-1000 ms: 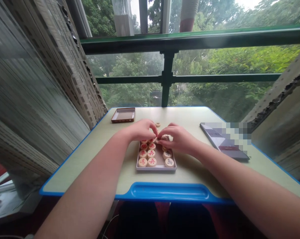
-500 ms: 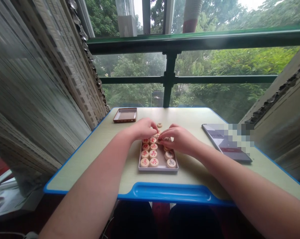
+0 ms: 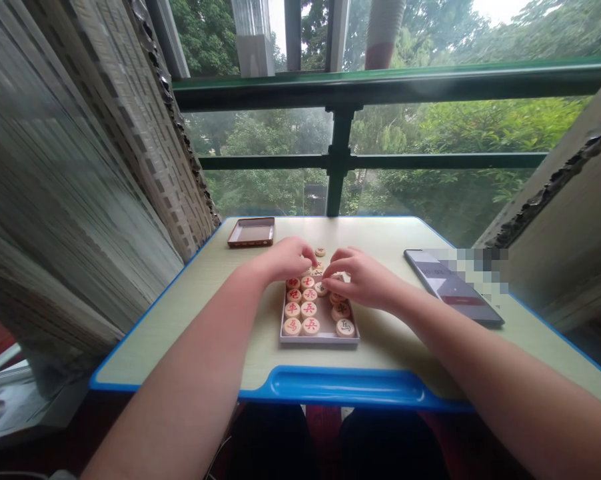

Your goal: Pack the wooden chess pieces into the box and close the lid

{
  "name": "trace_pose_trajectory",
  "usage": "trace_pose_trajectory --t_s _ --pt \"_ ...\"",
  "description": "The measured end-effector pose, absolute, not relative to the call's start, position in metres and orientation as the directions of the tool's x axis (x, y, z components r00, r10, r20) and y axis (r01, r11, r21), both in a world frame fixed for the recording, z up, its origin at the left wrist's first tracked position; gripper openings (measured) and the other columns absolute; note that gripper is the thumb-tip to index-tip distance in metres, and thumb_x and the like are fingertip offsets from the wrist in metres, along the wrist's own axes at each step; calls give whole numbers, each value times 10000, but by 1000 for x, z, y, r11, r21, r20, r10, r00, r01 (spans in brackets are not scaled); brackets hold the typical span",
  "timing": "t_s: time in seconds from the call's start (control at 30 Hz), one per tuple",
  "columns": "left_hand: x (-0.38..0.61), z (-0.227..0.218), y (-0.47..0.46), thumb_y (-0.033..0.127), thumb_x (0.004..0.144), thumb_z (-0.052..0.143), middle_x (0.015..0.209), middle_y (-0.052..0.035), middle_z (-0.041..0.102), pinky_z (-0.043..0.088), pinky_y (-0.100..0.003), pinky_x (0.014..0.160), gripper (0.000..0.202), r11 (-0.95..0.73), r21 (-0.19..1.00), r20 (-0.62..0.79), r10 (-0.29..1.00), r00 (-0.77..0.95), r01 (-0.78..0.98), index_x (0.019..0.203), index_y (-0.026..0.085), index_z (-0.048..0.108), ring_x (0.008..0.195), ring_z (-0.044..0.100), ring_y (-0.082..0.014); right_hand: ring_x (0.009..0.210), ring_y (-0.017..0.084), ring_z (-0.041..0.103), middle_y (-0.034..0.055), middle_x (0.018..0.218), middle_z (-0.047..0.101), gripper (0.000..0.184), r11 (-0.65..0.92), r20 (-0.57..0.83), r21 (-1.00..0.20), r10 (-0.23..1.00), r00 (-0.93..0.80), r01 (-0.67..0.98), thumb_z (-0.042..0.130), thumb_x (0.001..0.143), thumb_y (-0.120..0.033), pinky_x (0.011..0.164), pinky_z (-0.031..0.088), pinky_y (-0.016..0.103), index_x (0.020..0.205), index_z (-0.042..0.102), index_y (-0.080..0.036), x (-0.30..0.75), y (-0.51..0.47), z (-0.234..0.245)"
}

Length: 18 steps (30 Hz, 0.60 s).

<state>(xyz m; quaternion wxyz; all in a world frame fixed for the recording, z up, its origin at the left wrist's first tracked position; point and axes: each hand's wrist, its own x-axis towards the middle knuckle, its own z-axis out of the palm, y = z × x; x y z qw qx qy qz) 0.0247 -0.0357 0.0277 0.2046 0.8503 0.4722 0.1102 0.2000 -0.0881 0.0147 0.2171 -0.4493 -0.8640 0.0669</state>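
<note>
An open shallow box (image 3: 320,339) of round Chinese chess pieces lies on the table. Red-marked pieces (image 3: 309,309) fill two columns at its left. Black-marked pieces (image 3: 345,327) line its right side, and one black-marked piece (image 3: 321,289) is near the middle. My left hand (image 3: 290,259) arches over the box's far left corner, its fingers curled down beside a red-marked piece; what they grip is hidden. My right hand (image 3: 355,275) is over the far right part, thumb and fingers bent around a partly hidden piece. One piece (image 3: 320,252) rests beyond the box.
A brown box lid (image 3: 252,233) is at the table's far left. A tablet (image 3: 453,287), partly blurred out, lies on the right. The table has a blue tray edge (image 3: 345,387) in front. Curtains (image 3: 80,167) hang on the left; a window with a green rail (image 3: 380,90) stands behind.
My right hand has drawn slightly right, uncovering the black-marked piece near the middle. My left hand stays almost in place. The view has shifted a little.
</note>
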Motion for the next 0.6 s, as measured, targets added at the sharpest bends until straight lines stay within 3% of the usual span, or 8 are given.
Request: trace_pose_trajectory --t_s 0.23,0.6 --pt "29 26 -37 78 602 440 776 -38 684 419 -203 573 379 -401 526 -55 864 501 750 846 155 720 700 582 -153 725 165 511 55 789 627 189 503 266 -147 850 -455 852 580 751 -298 615 373 271 670 728 -213 183 -93 16" --pt "30 22 -32 52 573 434 629 -44 644 416 -232 566 308 -327 533 -66 903 424 780 699 126 704 619 551 -153 707 168 492 34 755 630 134 468 228 -74 868 -441 881 608 693 -308 583 344 272 678 724 -244 179 -95 16"
